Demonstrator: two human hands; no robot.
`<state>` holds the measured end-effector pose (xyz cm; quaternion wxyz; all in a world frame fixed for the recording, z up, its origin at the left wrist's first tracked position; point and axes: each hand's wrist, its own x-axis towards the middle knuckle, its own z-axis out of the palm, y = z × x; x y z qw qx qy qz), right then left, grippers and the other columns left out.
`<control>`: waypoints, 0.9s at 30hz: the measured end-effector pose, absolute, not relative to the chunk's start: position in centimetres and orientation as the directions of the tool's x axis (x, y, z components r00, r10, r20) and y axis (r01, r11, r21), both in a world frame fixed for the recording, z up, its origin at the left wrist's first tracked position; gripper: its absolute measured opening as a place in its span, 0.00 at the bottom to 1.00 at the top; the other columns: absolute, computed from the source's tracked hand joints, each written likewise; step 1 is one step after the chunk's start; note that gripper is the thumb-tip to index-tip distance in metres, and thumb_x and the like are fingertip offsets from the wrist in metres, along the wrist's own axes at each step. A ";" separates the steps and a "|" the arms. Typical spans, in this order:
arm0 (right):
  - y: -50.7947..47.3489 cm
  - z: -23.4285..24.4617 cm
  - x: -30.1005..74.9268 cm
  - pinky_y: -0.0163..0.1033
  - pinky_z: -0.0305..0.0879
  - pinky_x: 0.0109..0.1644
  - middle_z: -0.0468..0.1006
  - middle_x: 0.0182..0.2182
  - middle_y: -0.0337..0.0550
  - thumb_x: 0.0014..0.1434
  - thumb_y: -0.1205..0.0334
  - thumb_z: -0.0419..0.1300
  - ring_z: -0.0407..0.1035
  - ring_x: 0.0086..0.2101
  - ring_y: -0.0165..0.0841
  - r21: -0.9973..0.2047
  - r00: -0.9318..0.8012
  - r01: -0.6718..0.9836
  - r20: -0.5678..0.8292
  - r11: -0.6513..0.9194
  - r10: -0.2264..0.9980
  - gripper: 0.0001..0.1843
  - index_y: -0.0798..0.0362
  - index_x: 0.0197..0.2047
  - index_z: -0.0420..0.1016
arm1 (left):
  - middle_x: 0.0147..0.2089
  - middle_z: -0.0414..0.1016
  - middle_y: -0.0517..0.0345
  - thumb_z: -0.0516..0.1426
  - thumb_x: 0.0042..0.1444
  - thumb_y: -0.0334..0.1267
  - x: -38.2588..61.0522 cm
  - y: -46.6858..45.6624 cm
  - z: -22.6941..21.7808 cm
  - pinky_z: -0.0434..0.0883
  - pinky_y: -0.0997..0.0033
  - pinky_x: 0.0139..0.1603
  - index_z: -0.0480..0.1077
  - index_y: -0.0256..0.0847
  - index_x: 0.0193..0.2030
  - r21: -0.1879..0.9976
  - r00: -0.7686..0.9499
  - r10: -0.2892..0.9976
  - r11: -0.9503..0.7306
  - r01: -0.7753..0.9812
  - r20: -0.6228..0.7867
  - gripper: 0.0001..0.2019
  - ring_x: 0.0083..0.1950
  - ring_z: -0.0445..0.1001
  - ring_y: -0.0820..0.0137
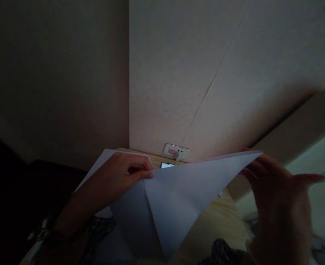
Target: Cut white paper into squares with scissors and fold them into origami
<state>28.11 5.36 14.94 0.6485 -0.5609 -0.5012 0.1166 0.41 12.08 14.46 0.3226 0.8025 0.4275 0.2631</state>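
A folded sheet of white paper (pixel 187 187) is raised above the wooden table, its pointed corner reaching to the right. My left hand (pixel 131 167) pinches its top edge between thumb and fingers. Behind that corner are the fingers of my right hand (pixel 278 187), spread, with the thumb stretched out to the right and apart from the paper. A crease or layer edge runs down the paper below my left hand. Under my left forearm lies more white paper (pixel 95 171).
A phone with a lit screen (pixel 168 165) lies at the back of the wooden table (pixel 220 221). On the wall behind is a socket plate (pixel 169 150) with a plug (pixel 177 156) in it. The walls meet in a corner, and the room is dim.
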 end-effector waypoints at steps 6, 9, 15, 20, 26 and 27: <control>4.8 15.1 26.6 0.31 0.57 0.25 0.74 0.23 0.35 0.48 0.59 0.69 0.65 0.25 0.28 -0.905 0.615 0.240 0.421 0.350 0.667 0.05 0.49 0.29 0.79 | 0.26 0.76 0.65 0.57 0.53 0.39 0.6 12.3 14.3 0.63 0.77 0.30 0.74 0.41 0.26 0.761 0.562 0.822 -0.423 0.492 0.093 0.09 0.30 0.73 0.72; 4.6 15.2 26.0 0.31 0.51 0.22 0.68 0.20 0.33 0.52 0.60 0.67 0.58 0.22 0.26 -0.880 0.713 0.236 0.445 0.412 0.542 0.08 0.51 0.24 0.77 | 0.25 0.77 0.65 0.58 0.53 0.39 0.7 12.2 14.5 0.63 0.77 0.30 0.75 0.41 0.26 0.773 0.568 0.818 -0.420 0.476 0.094 0.08 0.29 0.73 0.73; 4.4 15.5 25.8 0.37 0.65 0.36 0.79 0.28 0.39 0.58 0.54 0.60 0.71 0.31 0.33 -0.891 0.533 0.252 0.453 0.378 0.715 0.10 0.49 0.34 0.81 | 0.25 0.78 0.65 0.58 0.51 0.37 1.0 11.7 15.3 0.65 0.77 0.31 0.75 0.42 0.24 0.783 0.377 0.887 -0.427 0.452 0.266 0.08 0.30 0.74 0.72; 4.8 15.5 25.7 0.41 0.69 0.35 0.81 0.25 0.38 0.48 0.55 0.68 0.74 0.30 0.39 -0.937 0.348 0.219 0.334 0.270 0.876 0.04 0.43 0.30 0.83 | 0.25 0.78 0.65 0.59 0.49 0.39 1.2 11.3 15.8 0.66 0.78 0.27 0.75 0.43 0.24 0.846 0.211 0.920 -0.389 0.365 0.332 0.07 0.28 0.74 0.72; 5.2 15.0 26.1 0.37 0.65 0.28 0.79 0.21 0.37 0.50 0.56 0.68 0.71 0.25 0.34 -0.917 0.344 0.294 0.366 0.270 0.865 0.04 0.45 0.26 0.81 | 0.24 0.77 0.65 0.59 0.48 0.39 1.3 11.2 15.8 0.66 0.79 0.27 0.75 0.43 0.24 0.870 0.168 0.926 -0.375 0.321 0.338 0.06 0.27 0.74 0.72; 5.2 15.0 26.1 0.35 0.63 0.27 0.77 0.21 0.37 0.51 0.57 0.67 0.70 0.24 0.33 -0.912 0.359 0.307 0.375 0.271 0.854 0.04 0.46 0.26 0.81 | 0.24 0.78 0.65 0.60 0.49 0.39 1.4 11.2 15.7 0.66 0.79 0.28 0.76 0.43 0.24 0.868 0.168 0.925 -0.378 0.322 0.340 0.06 0.28 0.74 0.72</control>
